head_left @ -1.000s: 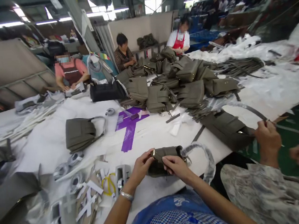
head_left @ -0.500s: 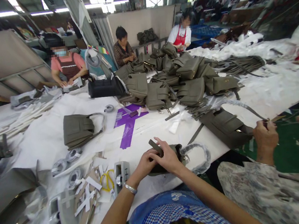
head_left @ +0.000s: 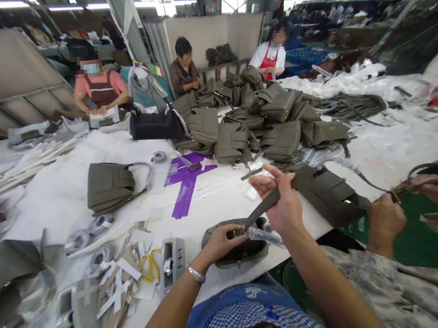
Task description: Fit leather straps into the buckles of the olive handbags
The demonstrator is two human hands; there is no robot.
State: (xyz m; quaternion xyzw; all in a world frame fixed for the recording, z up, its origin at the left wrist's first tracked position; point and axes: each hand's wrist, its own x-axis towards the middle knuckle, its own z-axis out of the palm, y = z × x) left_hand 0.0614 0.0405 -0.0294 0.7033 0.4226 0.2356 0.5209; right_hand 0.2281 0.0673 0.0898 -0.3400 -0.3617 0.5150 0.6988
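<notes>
In front of me on the table stands an olive-green handbag (head_left: 240, 258), its top opening facing up. My left hand (head_left: 222, 243) is closed on the strap's buckle end at the bag's rim, thumb and fingers pinching it. From there the olive strap (head_left: 261, 207) runs up to the right into my right hand (head_left: 283, 199), which grips it between thumb and fingers above the bag. Clear plastic wrap (head_left: 266, 236) hangs between the strap and the bag. Inside the bag it looks dark.
A heap of olive handbags (head_left: 272, 111) lies at the back, one handbag (head_left: 111, 187) stands left. Tape dispensers (head_left: 172, 263), yellow-handled scissors (head_left: 150, 266) and paper scraps lie left. At right, a co-worker's hands (head_left: 387, 219) hold a strap on another bag (head_left: 329, 191). Several people sit across.
My right hand has moved up and right, drawing the strap out long. My left hand has shifted down to the buckle end, and the bag's opening now shows.
</notes>
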